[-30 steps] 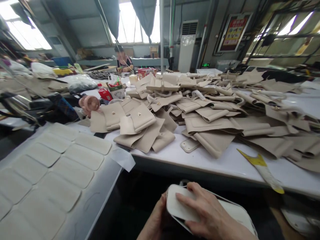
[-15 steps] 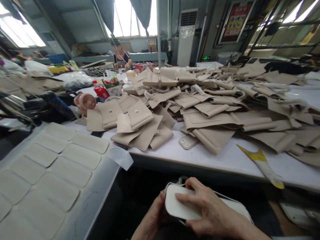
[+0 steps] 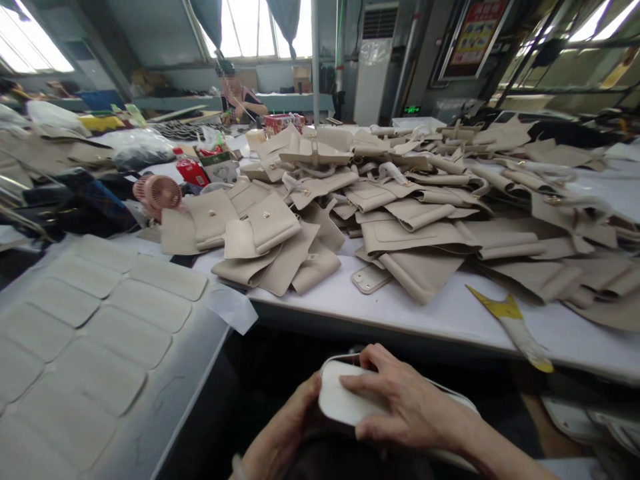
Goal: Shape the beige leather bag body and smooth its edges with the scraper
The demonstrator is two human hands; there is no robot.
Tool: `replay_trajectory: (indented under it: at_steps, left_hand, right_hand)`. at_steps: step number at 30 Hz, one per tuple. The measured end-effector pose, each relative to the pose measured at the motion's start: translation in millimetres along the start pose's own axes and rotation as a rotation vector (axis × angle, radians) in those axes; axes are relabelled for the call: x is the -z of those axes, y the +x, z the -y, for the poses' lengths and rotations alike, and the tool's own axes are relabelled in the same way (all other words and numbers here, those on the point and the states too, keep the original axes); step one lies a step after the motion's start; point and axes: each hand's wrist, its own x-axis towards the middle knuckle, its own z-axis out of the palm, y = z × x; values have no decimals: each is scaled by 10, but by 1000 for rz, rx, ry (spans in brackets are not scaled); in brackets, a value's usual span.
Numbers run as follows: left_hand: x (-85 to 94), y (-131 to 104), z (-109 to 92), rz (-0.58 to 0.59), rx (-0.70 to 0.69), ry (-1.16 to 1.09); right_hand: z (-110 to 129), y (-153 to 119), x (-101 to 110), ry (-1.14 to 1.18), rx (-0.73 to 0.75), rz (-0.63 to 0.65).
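Close to my body, above the dark gap in front of the table, both hands hold an off-white rounded panel [image 3: 345, 400] against a longer pale piece whose thin edge shows behind it. My left hand [image 3: 300, 407] grips the left end, its fingers mostly hidden underneath. From the right, my right hand [image 3: 395, 397] lies over the top, index finger on the face, thumb at the near edge and other fingers around the far edge. What lies beneath the panel is hidden. At left, rows of similar rounded panels [image 3: 133, 333] lie flat on a pale board [image 3: 175, 400].
Beige bag pieces [image 3: 420, 233] are heaped across the white table [image 3: 320, 313]. A yellow-and-white scraper-like tool [image 3: 513, 327] lies near its front edge. At left stand a pink fan [image 3: 157, 193] and a red package [image 3: 191, 170]. A person [image 3: 237, 100] sits across the room.
The view has shifted slightly. Both hands and the held panel appear a little further left, with nearly the same grip. The person across the room has changed arm posture.
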Motion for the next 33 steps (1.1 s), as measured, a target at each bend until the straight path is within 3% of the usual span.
replay_trajectory:
  at_steps: [8,16,25,29,33]
  left_hand:
    - [-113,-19,-143,-122,15,54]
    - [-214,0,-192,28,48,-15]
    - [-178,-20,-173,9,16,85]
    - [-94,-36,-127,72,27,81]
    - [-39,-70,-116,28,14,162]
  right_hand:
    - [-52,-4,-24,6,9,-62]
    - [87,-21,-176,-97,-53,-167]
    - [132,82,-143,-244,-40,-80]
    - [73,108,-125,-242,25,-65]
    - [79,130,-66,-187,16,-10]
